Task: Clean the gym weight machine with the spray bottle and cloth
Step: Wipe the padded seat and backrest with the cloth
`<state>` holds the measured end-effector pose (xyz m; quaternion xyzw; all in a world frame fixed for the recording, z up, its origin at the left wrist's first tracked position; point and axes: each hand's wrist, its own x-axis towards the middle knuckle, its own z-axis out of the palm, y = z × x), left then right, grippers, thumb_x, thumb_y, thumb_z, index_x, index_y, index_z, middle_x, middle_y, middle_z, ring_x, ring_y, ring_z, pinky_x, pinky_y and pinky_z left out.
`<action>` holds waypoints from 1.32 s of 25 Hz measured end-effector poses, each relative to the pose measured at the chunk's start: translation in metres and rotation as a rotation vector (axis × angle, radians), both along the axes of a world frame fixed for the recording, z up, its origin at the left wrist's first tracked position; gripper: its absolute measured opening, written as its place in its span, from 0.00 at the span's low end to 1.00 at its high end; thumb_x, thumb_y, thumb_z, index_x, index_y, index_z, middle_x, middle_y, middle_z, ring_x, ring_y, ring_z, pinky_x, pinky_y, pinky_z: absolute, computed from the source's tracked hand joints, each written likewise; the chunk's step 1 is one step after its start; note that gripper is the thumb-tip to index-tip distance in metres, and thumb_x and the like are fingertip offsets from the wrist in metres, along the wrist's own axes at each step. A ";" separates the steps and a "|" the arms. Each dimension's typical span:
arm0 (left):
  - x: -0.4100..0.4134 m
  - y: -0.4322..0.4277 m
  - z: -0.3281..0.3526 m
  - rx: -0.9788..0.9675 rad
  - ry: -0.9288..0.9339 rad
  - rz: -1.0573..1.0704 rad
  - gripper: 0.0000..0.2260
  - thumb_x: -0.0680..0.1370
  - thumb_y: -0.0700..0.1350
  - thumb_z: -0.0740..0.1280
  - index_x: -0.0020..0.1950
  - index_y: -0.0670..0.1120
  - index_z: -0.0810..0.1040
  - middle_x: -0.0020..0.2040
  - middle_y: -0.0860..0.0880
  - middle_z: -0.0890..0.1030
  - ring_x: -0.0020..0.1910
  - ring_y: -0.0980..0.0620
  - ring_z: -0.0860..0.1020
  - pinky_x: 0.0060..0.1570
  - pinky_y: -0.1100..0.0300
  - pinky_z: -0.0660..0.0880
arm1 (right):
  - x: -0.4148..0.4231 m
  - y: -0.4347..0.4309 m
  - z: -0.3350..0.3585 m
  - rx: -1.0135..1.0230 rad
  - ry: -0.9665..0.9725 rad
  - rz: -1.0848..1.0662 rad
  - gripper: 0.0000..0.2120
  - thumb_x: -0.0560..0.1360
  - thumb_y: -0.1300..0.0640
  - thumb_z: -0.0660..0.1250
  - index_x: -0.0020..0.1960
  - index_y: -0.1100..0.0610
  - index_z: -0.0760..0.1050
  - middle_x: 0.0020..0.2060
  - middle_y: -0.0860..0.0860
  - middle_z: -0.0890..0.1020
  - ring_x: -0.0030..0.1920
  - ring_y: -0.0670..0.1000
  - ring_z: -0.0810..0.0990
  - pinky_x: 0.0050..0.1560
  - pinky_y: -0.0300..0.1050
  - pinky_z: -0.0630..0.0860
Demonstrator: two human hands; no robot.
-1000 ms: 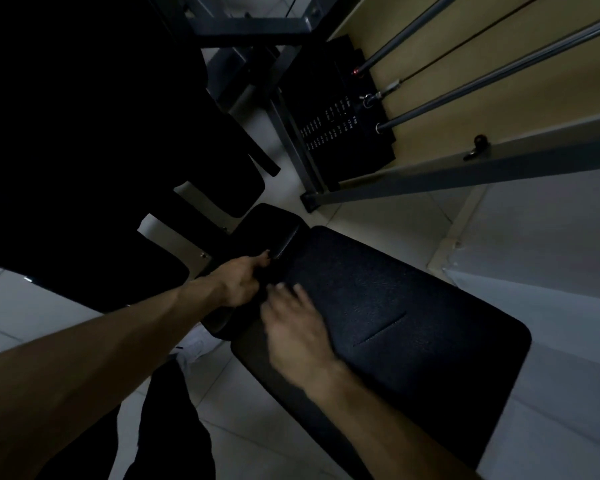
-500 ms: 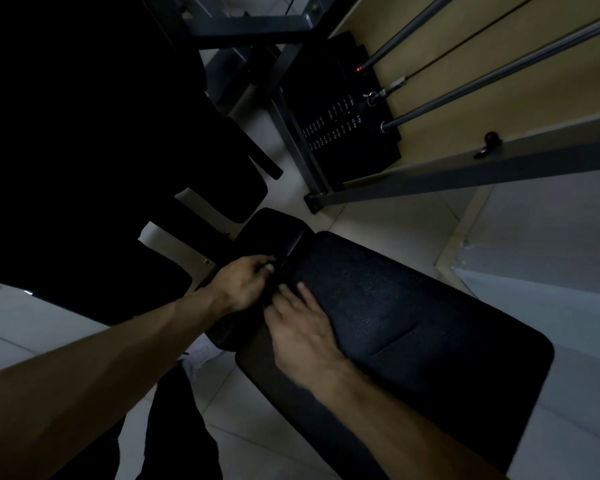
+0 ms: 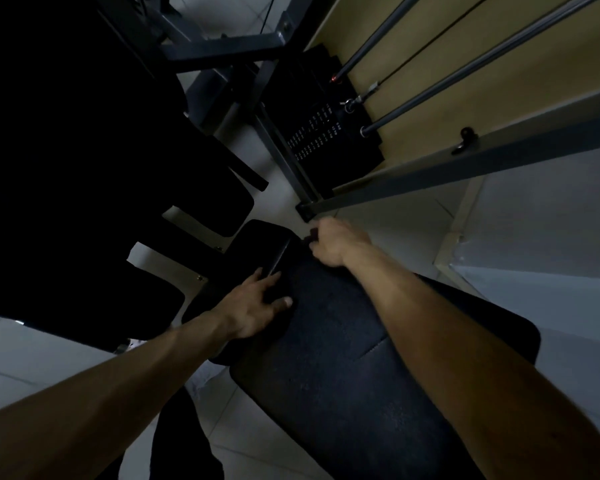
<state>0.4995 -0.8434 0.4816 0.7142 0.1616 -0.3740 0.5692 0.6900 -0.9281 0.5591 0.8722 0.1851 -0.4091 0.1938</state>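
Near the middle of the frame the left hand point(image 3: 257, 306) lies flat on the left edge of the long black pad point(image 3: 361, 368), close to its upper end. Its fingers are spread and press down, with the tips at the gap beside the small black pad point(image 3: 257, 240). Just above and to the right, the right hand point(image 3: 335, 242) sits at the very top end of the long pad with its fingers curled under. Something dark shows between them, but the light is too poor to tell whether it is the cloth or only the pad's edge. The spray bottle is nowhere in view. At the upper centre stands the weight stack point(image 3: 326, 133), and a grey frame bar point(image 3: 465, 168) runs off to the right edge.

The step looks like wiping the top end of the long pad. To do it well, the flat hand should steady the pad while the other draws along the edge and into the gap between the two pads, where sweat and dust probably gather. Firm, overlapping strokes towards the lower right would cover the grained surface.
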 end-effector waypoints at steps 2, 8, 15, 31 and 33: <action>0.000 -0.005 0.011 0.041 -0.005 -0.005 0.34 0.80 0.66 0.59 0.83 0.57 0.53 0.84 0.49 0.44 0.82 0.43 0.51 0.79 0.48 0.54 | 0.014 -0.019 0.033 -0.003 0.062 -0.094 0.19 0.82 0.50 0.66 0.69 0.59 0.73 0.62 0.56 0.78 0.57 0.57 0.78 0.55 0.45 0.75; -0.003 -0.034 0.076 0.116 -0.118 -0.022 0.35 0.82 0.62 0.60 0.84 0.53 0.49 0.84 0.45 0.43 0.82 0.41 0.50 0.79 0.48 0.52 | 0.014 -0.101 0.136 0.101 0.012 -0.234 0.16 0.82 0.49 0.67 0.66 0.56 0.75 0.60 0.53 0.78 0.57 0.54 0.78 0.57 0.46 0.76; -0.009 -0.092 0.166 0.064 -0.280 -0.094 0.35 0.81 0.61 0.63 0.83 0.57 0.50 0.84 0.50 0.44 0.82 0.44 0.49 0.79 0.47 0.54 | -0.038 -0.180 0.200 0.354 -0.379 -0.240 0.14 0.83 0.52 0.64 0.67 0.52 0.76 0.59 0.53 0.80 0.56 0.56 0.79 0.50 0.46 0.75; -0.051 -0.117 0.204 0.077 -0.385 -0.411 0.37 0.73 0.64 0.74 0.78 0.70 0.59 0.83 0.48 0.53 0.82 0.42 0.53 0.80 0.45 0.53 | -0.244 -0.195 0.167 0.863 -0.918 -0.903 0.31 0.81 0.55 0.67 0.81 0.55 0.59 0.77 0.53 0.68 0.74 0.54 0.70 0.70 0.52 0.75; -0.060 -0.110 0.208 0.150 -0.480 -0.574 0.35 0.82 0.50 0.68 0.83 0.53 0.53 0.82 0.51 0.48 0.82 0.45 0.48 0.78 0.58 0.48 | -0.274 -0.189 0.163 0.819 -1.004 -0.932 0.31 0.80 0.57 0.69 0.80 0.54 0.61 0.75 0.53 0.70 0.73 0.54 0.72 0.68 0.53 0.76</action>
